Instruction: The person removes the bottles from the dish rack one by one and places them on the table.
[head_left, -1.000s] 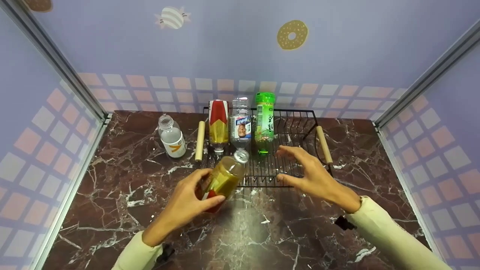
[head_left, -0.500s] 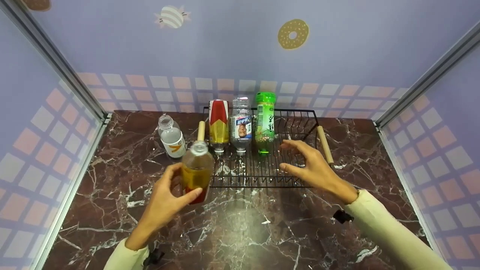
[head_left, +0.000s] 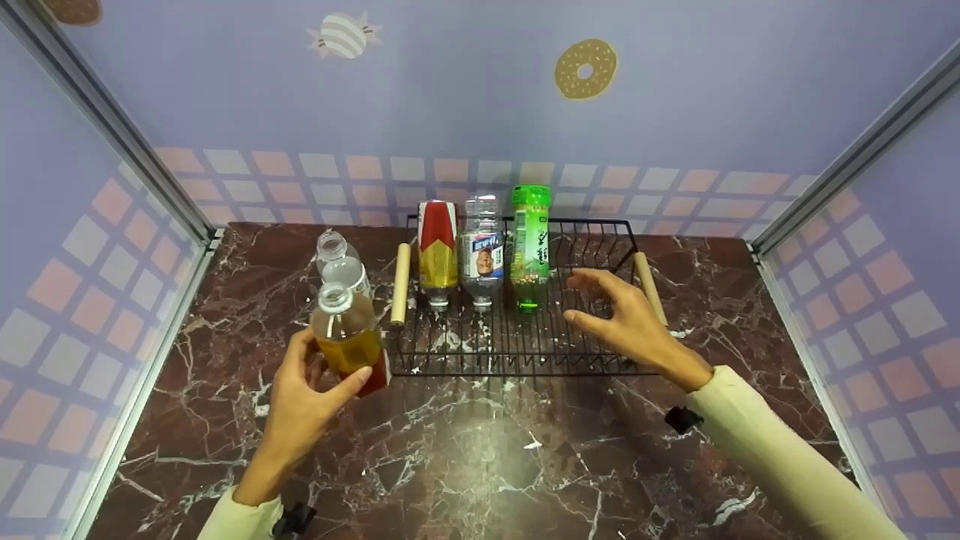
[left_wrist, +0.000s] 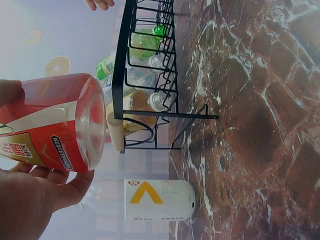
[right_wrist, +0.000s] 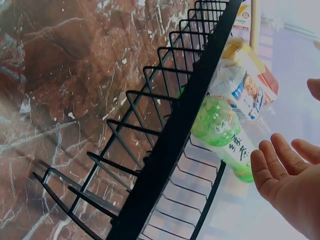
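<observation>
My left hand (head_left: 311,401) grips a red and yellow plastic bottle (head_left: 351,349) round its lower part, neck up and without a cap. In the left wrist view the bottle's red base (left_wrist: 65,120) hangs above the tabletop. Just behind it, partly hidden, a clear bottle with a white label (left_wrist: 160,200) stands on the table. My right hand (head_left: 630,319) hovers over the right part of the black wire rack (head_left: 525,364), fingers apart and holding nothing. Inside the rack lean a red and yellow bottle (head_left: 437,247), a clear bottle with a face label (head_left: 484,255) and a green bottle (head_left: 530,240), necks down.
Wooden handles sit on the rack's left (head_left: 401,285) and right (head_left: 649,285) ends. The dark marbled tabletop (head_left: 480,465) lies in front of the rack. A lilac wall (head_left: 465,90) rises behind, with side walls at left and right.
My left hand has carried the red and yellow bottle leftward from the rack's front to before the white-labelled bottle, turning it more upright. The right hand has shifted slightly up.
</observation>
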